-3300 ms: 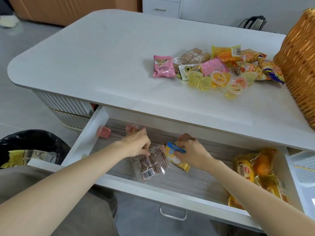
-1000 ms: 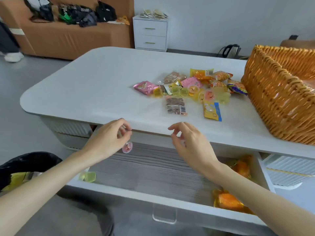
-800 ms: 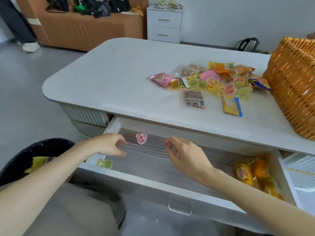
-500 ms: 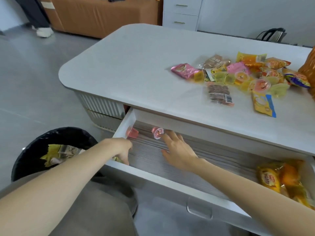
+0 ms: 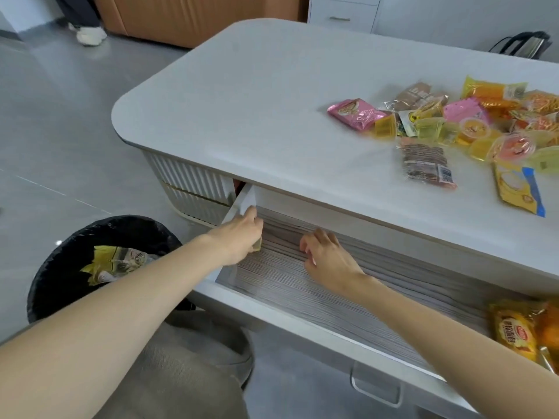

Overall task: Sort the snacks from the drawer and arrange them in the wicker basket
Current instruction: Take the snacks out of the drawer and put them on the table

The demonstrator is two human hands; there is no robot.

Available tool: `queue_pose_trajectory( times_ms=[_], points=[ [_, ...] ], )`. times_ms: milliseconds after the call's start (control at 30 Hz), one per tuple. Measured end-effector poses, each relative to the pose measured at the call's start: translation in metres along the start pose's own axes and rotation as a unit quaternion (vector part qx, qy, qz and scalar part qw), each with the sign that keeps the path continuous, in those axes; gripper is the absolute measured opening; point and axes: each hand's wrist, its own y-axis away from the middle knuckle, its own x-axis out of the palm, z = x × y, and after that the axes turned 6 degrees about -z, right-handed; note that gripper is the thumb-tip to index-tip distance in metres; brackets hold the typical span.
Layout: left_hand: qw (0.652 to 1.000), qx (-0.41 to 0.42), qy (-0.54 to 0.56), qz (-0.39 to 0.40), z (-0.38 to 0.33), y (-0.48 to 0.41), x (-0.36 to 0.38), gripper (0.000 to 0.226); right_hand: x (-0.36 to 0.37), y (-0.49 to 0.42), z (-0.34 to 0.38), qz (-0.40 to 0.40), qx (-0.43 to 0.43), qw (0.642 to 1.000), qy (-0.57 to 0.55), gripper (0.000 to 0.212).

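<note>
The white drawer [image 5: 290, 313] is pulled open under the table [image 5: 272, 95]. My left hand [image 5: 239, 237] reaches into its back left corner, and a yellow jelly cup [image 5: 257, 245] shows under the curled fingers. My right hand [image 5: 326, 257] is palm down on the striped drawer floor with its fingers curled; whatever is beneath them is hidden. Orange snack bags [image 5: 517, 331] lie at the drawer's right end. A pile of snack packets and jelly cups [image 5: 453, 128] sits on the tabletop. The wicker basket is out of view.
A black-lined trash bin [image 5: 60, 267] holding wrappers stands on the floor to the left of my left arm. A brown cabinet and a white chest of drawers stand at the back. A second drawer's handle [image 5: 375, 391] shows below.
The view has swung left, taking the basket out of frame. My left hand moved deeper toward the back left corner. My right hand closed down where the pink jelly cup lay; both small cups there are now hidden.
</note>
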Motion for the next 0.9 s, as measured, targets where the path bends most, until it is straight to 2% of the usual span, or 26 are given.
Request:
queue_pose_trajectory(
  times_ms=[67, 167, 333, 533, 633, 733, 900],
  points=[
    [0.998, 0.025, -0.059, -0.02, 0.002, -0.005, 0.004, 0.032, -0.007, 0.013, -0.011, 0.003, 0.008, 1.0, -0.019, 0.026],
    [0.988, 0.032, -0.149, -0.007, 0.002, -0.012, 0.016, 0.043, -0.013, 0.027, -0.023, 0.015, 0.015, 0.999, -0.029, 0.027],
    [0.987, 0.028, -0.153, 0.04, 0.002, -0.023, 0.027, 0.049, -0.011, 0.036, -0.025, 0.001, 0.034, 0.998, -0.058, 0.026],
    [0.982, 0.041, -0.178, 0.04, -0.006, -0.024, 0.023, 0.047, -0.011, 0.039, -0.026, 0.001, 0.051, 0.995, -0.083, 0.026],
    [0.99, 0.04, -0.126, 0.042, -0.015, -0.017, 0.015, 0.047, -0.022, 0.042, -0.024, 0.027, 0.078, 0.989, -0.119, 0.022],
    [0.997, 0.035, 0.013, 0.07, -0.029, -0.01, -0.003, 0.035, -0.043, 0.052, -0.021, 0.036, 0.076, 0.986, -0.142, 0.018],
    [0.982, 0.102, 0.152, 0.052, -0.067, 0.015, -0.05, 0.037, -0.1, 0.094, -0.014, 0.011, 0.031, 0.989, -0.145, 0.013]
  ],
)
